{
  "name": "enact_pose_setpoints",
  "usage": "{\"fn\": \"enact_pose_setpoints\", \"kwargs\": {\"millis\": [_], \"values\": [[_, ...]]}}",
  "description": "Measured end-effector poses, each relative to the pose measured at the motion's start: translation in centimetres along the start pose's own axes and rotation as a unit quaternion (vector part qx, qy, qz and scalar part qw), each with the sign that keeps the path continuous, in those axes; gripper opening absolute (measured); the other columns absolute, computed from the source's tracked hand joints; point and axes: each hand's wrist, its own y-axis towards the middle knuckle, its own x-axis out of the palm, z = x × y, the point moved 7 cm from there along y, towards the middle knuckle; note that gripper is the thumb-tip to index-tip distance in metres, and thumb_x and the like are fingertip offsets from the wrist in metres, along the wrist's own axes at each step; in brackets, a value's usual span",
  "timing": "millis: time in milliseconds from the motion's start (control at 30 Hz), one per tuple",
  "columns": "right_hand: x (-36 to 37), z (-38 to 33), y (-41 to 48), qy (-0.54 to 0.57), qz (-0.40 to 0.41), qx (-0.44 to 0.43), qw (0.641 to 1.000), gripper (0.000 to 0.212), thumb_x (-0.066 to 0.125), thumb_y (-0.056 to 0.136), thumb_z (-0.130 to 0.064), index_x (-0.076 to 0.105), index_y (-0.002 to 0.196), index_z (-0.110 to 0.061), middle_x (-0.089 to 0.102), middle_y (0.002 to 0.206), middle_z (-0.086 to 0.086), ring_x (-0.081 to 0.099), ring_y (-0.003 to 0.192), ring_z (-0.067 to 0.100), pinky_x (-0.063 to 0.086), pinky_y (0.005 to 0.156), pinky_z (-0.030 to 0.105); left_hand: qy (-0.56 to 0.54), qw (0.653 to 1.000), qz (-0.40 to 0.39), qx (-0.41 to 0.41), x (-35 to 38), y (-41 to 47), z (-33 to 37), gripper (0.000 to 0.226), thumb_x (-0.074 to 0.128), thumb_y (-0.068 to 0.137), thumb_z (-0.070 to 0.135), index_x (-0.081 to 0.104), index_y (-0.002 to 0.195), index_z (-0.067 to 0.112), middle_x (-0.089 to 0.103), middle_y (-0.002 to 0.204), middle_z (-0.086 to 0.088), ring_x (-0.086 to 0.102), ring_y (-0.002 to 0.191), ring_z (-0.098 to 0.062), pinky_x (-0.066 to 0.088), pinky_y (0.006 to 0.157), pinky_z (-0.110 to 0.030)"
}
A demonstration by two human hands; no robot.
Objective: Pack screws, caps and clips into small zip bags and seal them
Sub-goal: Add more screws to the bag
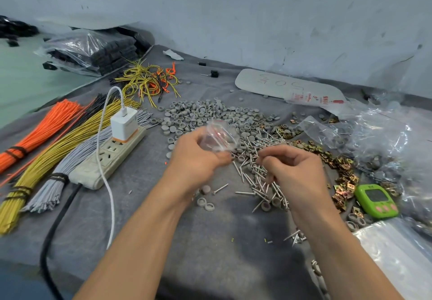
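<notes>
Head view: a grey cloth covers the surface (210, 248). Toward the middle, the left hand (195, 159) grips a small clear zip bag (219, 139), its fingers curled round it and lifting it off the cloth above the edge of the caps. Just to its right, the right hand (295, 171) hovers over the screws (253, 178) with its fingers curled and the tips pinched on a few of them; blur hides how many.

The screws lie in a loose pile in the middle of the surface, under and between both hands. The grey caps (198, 115) spread in a wide heap behind them, toward the far edge, and a few lie by the left wrist. The brass clips (343, 168) run in a band along the right of the screws, toward the right edge.

A green timer (376, 200) lies beside the clips. Crumpled clear bags (385, 136) heap along the right edge, and a flat stack of bags (397, 253) sits at the near right corner.

On the left side lies a power strip (109, 157) with a white charger (124, 124) plugged in. Bundles of orange (39, 133), yellow (46, 159) and grey wires (67, 161) lie beside it toward the left edge. Looped wires (147, 80) sit nearer the far edge.
</notes>
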Motion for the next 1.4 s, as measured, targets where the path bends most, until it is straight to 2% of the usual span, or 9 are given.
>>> {"fn": "enact_pose_setpoints", "kwargs": {"millis": [100,200,333,500,633,733,1000,1067,1400], "values": [[2.6,0.9,-1.1,-0.246,-0.094,-0.011,0.965,0.026,0.076,0.085,-0.01,0.08,0.074,-0.033,0.074,0.068,-0.018,0.064,0.057,-0.001,0.045,0.054,0.009,-0.116,0.992,0.04,0.008,-1.8,0.2,0.5,0.034,0.079,0.078,-0.003,0.074,0.102,0.02,0.079,0.093,0.009,0.073,0.085,-0.003,0.05,0.068,-0.013],[5.9,1.6,-2.8,-0.351,-0.172,-0.032,0.92,0.009,0.08,0.083,-0.03,0.08,0.09,-0.036,0.069,0.068,-0.026,0.063,0.065,-0.012,0.041,0.058,0.0,-0.158,0.98,0.106,0.06,-3.4,0.1,1.0,0.034,0.078,0.077,-0.005,0.073,0.103,0.015,0.077,0.093,0.002,0.07,0.087,-0.01,0.054,0.083,-0.028],[8.6,1.6,-4.1,-0.395,-0.19,-0.085,0.895,0.01,0.076,0.083,-0.036,0.073,0.088,-0.029,0.066,0.073,-0.012,0.062,0.071,0.008,0.048,0.067,0.024,-0.111,0.965,0.18,0.157,-4.8,-0.5,1.9,0.031,0.08,0.066,0.003,0.069,0.086,0.025,0.07,0.08,0.013,0.065,0.077,-0.007,0.053,0.077,-0.028],[8.6,2.7,-4.1,-0.361,-0.218,-0.046,0.906,0.013,0.078,0.08,-0.032,0.066,0.078,-0.028,0.062,0.063,-0.02,0.055,0.057,-0.001,0.034,0.052,0.011,0.151,0.957,0.182,0.168,-4.6,-0.7,1.8,0.028,0.084,0.068,0.023,0.066,0.086,0.034,0.069,0.083,0.026,0.064,0.075,0.004,0.05,0.065,-0.019],[7.8,2.8,-3.6,-0.357,-0.212,-0.036,0.909,0.018,0.079,0.076,-0.032,0.062,0.071,-0.029,0.063,0.063,-0.014,0.057,0.056,0.003,0.038,0.052,0.014,0.198,0.969,0.068,0.129,-2.1,-0.8,0.8,0.04,0.088,0.069,0.019,0.071,0.094,0.044,0.071,0.084,0.018,0.064,0.06,0.009,0.038,0.048,-0.004],[7.6,2.9,-3.6,-0.361,-0.231,-0.031,0.903,0.02,0.078,0.076,-0.029,0.06,0.069,-0.027,0.06,0.059,-0.01,0.053,0.052,0.005,0.04,0.053,0.019,0.242,0.962,0.032,0.122,-1.4,-0.6,0.6,0.046,0.087,0.068,0.021,0.067,0.1,0.047,0.066,0.091,0.022,0.062,0.068,0.011,0.039,0.055,-0.002],[1.1,0.2,-1.1,-0.243,0.011,-0.03,0.97,0.019,0.085,0.078,-0.021,0.069,0.072,-0.028,0.067,0.065,-0.017,0.058,0.056,-0.001,0.044,0.051,0.013,0.273,0.955,-0.014,0.117,-0.3,-0.4,-0.2,0.052,0.084,0.068,0.022,0.06,0.108,0.046,0.067,0.099,0.022,0.064,0.082,0.001,0.052,0.064,-0.017],[1.1,0.0,-0.8,-0.178,0.003,-0.025,0.984,0.02,0.086,0.077,-0.019,0.072,0.077,-0.032,0.068,0.062,-0.011,0.056,0.052,0.0,0.045,0.049,0.017,0.284,0.95,-0.03,0.128,0.2,-0.5,-0.1,0.053,0.087,0.07,0.031,0.056,0.111,0.045,0.066,0.105,0.02,0.064,0.087,-0.005,0.057,0.069,-0.029],[3.3,0.0,-0.3,-0.045,-0.03,-0.042,0.998,0.014,0.081,0.084,-0.023,0.08,0.081,-0.037,0.067,0.058,0.0,0.049,0.052,0.008,0.04,0.049,0.023,0.196,0.972,-0.023,0.125,0.0,-0.4,0.1,0.046,0.083,0.063,0.034,0.059,0.101,0.043,0.069,0.093,0.022,0.068,0.068,-0.005,0.052,0.056,-0.028]]}}
